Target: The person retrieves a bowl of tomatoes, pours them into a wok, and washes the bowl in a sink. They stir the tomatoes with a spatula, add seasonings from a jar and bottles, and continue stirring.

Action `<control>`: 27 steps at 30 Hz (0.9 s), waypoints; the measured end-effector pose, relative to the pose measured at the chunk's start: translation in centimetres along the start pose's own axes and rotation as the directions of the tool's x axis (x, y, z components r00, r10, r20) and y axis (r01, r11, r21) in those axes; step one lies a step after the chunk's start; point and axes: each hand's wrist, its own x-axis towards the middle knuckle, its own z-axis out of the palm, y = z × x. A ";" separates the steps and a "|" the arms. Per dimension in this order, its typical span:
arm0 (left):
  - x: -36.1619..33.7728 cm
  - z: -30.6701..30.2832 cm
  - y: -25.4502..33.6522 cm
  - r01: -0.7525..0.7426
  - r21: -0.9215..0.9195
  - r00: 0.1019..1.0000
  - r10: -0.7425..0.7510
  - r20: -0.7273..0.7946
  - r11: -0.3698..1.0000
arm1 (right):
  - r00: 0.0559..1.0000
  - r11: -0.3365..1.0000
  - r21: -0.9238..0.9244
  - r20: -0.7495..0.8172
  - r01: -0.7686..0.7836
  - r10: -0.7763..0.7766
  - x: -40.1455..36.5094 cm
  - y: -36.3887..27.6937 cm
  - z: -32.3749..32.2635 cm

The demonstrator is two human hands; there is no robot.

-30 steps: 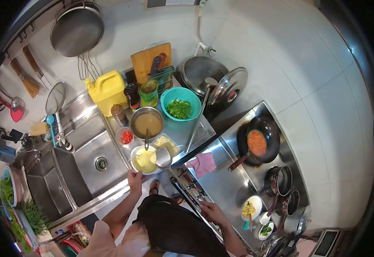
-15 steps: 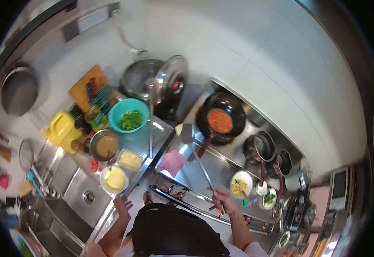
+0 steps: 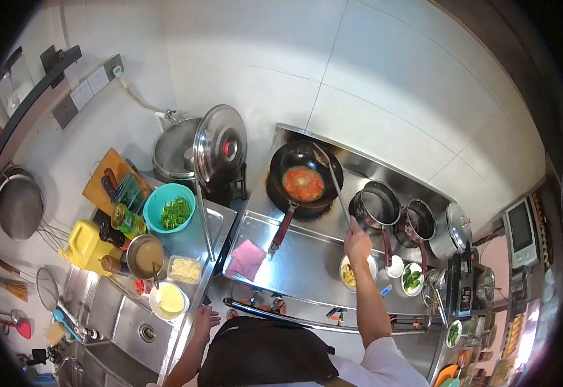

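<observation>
My right hand (image 3: 357,244) grips the end of a long metal wok spatula (image 3: 340,193). Its head reaches into the right side of a black wok (image 3: 290,156) on the stove. Reddish-orange food, resembling cooked tomato, with liquid and a pale patch (image 3: 302,184) lies in the wok. The wok's handle (image 3: 284,227) points toward me, with no hand on it. Low at the counter's edge, my left hand (image 3: 206,320) is empty with fingers apart. A bowl of yellow food (image 3: 170,300) sits nearest to it. Below my right wrist is a white bowl of yellowish pieces (image 3: 348,274).
A pink cloth (image 3: 246,259) lies on the steel counter left of the wok handle. Two saucepans (image 3: 377,201) (image 3: 418,222) stand right of the wok. At left are a teal bowl of chopped greens (image 3: 175,209), a pot of brownish liquid (image 3: 145,255) and a sink (image 3: 123,326).
My right hand has moved up and right, carrying the spatula from over the counter into the wok. My left hand stays low and open. The camera view has shifted.
</observation>
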 end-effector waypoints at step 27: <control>-0.6 2.1 -1.4 -0.021 -0.028 0.999 0.020 -0.043 0.999 | 0.806 0.858 -0.062 0.383 0.509 -0.451 18.2 -0.9 -2.5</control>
